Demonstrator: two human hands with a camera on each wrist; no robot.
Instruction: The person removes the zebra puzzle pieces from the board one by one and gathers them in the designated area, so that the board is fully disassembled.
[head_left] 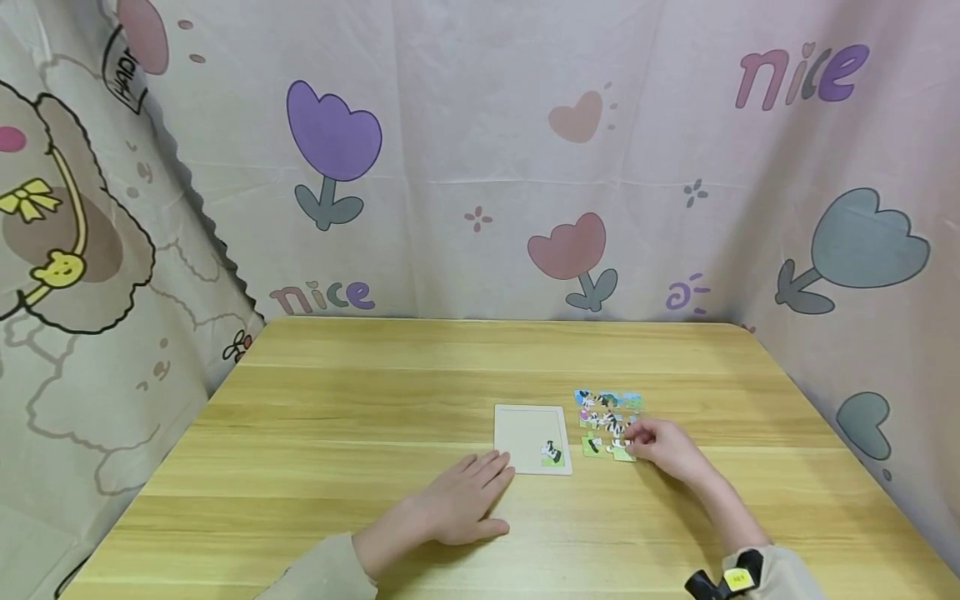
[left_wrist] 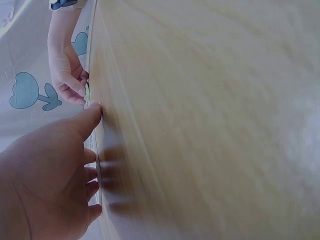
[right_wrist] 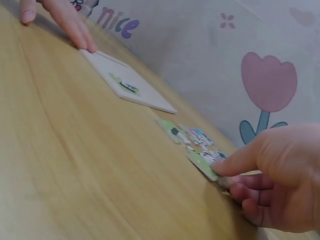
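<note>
A white puzzle tray (head_left: 525, 429) lies flat on the table, one puzzle piece with a black-and-white figure on green (head_left: 552, 452) in its lower right corner. Fingers extended, my left hand (head_left: 467, 498) rests on the table and touches the tray's lower left corner with its fingertips. To the right of the tray lie several loose puzzle pieces (head_left: 600, 408) in close rows, blue, green and black-and-white. My right hand (head_left: 663, 448) pinches a green-edged puzzle piece (right_wrist: 200, 162) at the near right of this group, thumb on top and fingers curled; the fingers partly hide it.
The wooden table (head_left: 360, 400) reaches back to a printed curtain (head_left: 450, 150) with tulips and lettering. Another curtain (head_left: 90, 400) hangs along the left side. A black strap with a yellow label (head_left: 738, 577) is on the right wrist.
</note>
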